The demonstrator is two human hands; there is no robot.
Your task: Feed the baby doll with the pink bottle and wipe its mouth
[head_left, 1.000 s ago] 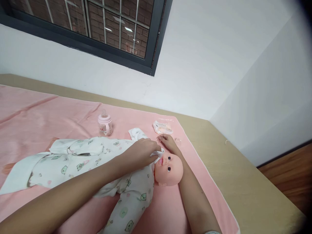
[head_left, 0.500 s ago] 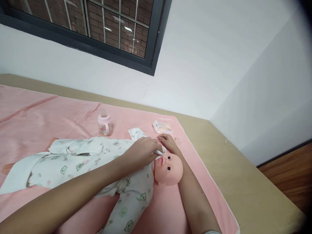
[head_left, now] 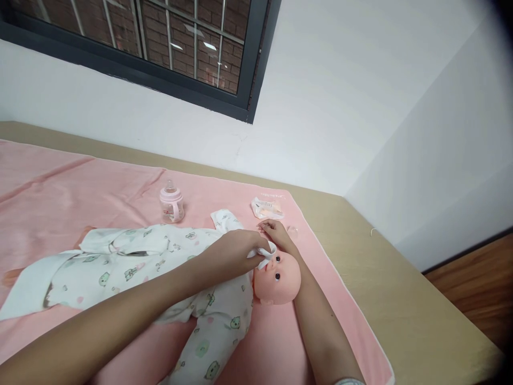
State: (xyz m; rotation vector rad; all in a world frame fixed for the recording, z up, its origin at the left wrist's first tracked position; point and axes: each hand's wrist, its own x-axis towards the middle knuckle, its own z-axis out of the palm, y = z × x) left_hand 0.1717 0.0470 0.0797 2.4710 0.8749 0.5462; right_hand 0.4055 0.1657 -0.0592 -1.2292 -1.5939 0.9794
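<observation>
A bald baby doll (head_left: 282, 278) lies on its back in a white printed outfit (head_left: 152, 262), its head toward the right. My left hand (head_left: 240, 250) is closed on a folded white cloth (head_left: 264, 254), which touches the doll's face at the mouth. Whether the cloth is a tissue or fabric, I cannot tell. Behind the doll's head, my right forearm reaches across the blanket. My right hand (head_left: 276, 232) rests on the far side of the head, fingers loosely stretched out, holding nothing that shows.
A pink baby bottle (head_left: 171, 203) stands upright beyond the doll's body. Near my right hand lie a clear plastic packet (head_left: 266, 208) and a small transparent piece (head_left: 292, 231). A pink blanket (head_left: 80, 187) covers much of the wooden surface (head_left: 360, 267), which meets a white wall below a dark-framed window (head_left: 160, 75).
My left hand has shifted slightly, and the white cloth now covers more of the doll's mouth. My right hand and the doll stay about where they were.
</observation>
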